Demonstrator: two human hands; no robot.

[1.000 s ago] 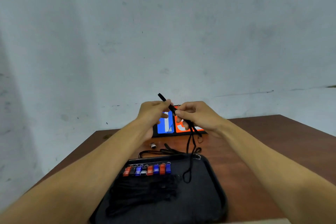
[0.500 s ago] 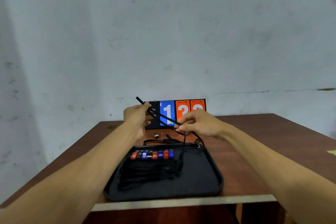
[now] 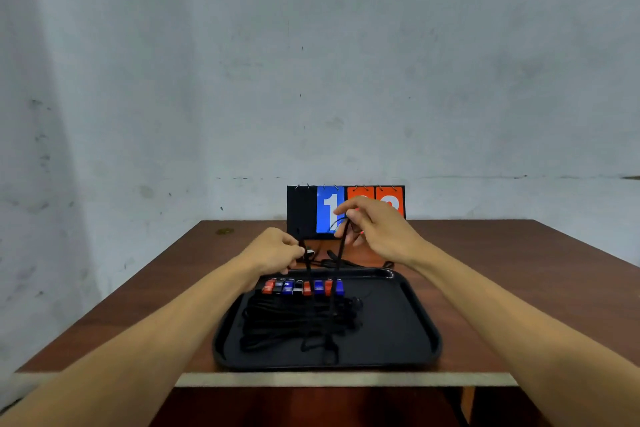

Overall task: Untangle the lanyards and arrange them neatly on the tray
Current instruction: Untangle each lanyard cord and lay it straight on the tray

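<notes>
A black tray (image 3: 412, 333) sits at the table's near edge. In it lies a bundle of black lanyard cords (image 3: 294, 326) with a row of red, blue and black clips (image 3: 301, 287) along the far side. My left hand (image 3: 273, 250) pinches one strand of a black lanyard (image 3: 339, 253) by its metal end above the tray's far rim. Higher and further back, my right hand (image 3: 377, 230) pinches the other strand. The held lanyard's loop hangs down over the bundle. More black cord (image 3: 346, 263) lies on the table behind the tray.
A flip scoreboard (image 3: 325, 211) with a blue 1 and orange cards stands at the far edge of the brown table (image 3: 519, 288), against a grey wall. The table's pale front edge (image 3: 346, 380) runs just below the tray.
Both hands have dropped lower toward the tray. The lanyard, held stretched slantwise between them before, now hangs as two strands down over the tray. The camera has tilted down.
</notes>
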